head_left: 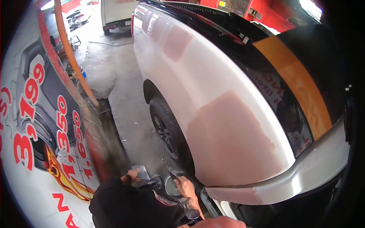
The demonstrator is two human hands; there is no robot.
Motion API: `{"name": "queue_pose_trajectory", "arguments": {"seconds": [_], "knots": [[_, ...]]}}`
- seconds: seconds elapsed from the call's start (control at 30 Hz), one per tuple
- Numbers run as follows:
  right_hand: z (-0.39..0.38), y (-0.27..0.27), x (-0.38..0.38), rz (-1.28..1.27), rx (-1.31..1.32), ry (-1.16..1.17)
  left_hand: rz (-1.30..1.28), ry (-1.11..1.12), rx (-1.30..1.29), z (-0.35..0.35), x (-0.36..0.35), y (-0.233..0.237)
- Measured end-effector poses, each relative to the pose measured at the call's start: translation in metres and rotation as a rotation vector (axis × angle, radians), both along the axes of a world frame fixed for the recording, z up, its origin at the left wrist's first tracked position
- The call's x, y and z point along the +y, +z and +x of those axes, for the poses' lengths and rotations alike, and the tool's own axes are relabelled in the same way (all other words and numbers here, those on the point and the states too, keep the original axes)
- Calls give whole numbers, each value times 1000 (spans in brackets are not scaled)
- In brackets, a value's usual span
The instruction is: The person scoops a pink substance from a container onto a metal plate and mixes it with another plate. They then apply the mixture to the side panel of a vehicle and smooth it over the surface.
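My left hand (133, 174), with a dark band at its wrist, holds a pale flat plate (141, 173) at the bottom centre-left. My right hand (185, 187) grips a dark, narrow spatula (172, 175), its fingers closed round one end. The spatula slants over a round open tin (170, 187) with greyish contents. Beside the hands stands a light pickup body (197, 72) with dull brownish patches (232, 136) on its side panel. The rear wheel (163, 127) is just beyond the tin.
A wall banner (23, 95) with red numbers fills the left side. An orange pole (72, 57) leans beside it. Concrete floor (129, 98) runs between wall and pickup. A white vehicle (118, 13) stands at the back. Blurred skin shows at the bottom edge.
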State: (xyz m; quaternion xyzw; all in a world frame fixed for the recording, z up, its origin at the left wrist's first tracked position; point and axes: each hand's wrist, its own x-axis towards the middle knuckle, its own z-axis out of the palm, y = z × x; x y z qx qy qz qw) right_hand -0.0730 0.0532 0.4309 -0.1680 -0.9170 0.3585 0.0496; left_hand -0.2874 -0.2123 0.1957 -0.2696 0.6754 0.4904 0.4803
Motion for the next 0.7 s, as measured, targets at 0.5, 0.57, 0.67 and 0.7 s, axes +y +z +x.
{"name": "queue_pose_trajectory", "arguments": {"seconds": [0.5,0.57,0.67,0.7], "knots": [[-71,16,-26,-662,-55,-94,173,-372,644,-3,-71,15],[-98,39,-25,-664,-45,-119,205,-312,721,-37,-58,-30],[-147,14,-13,-561,-90,-144,337,129,402,-75,-37,-10],[-168,24,-15,-602,-74,-148,386,294,269,-89,-28,12]]}}
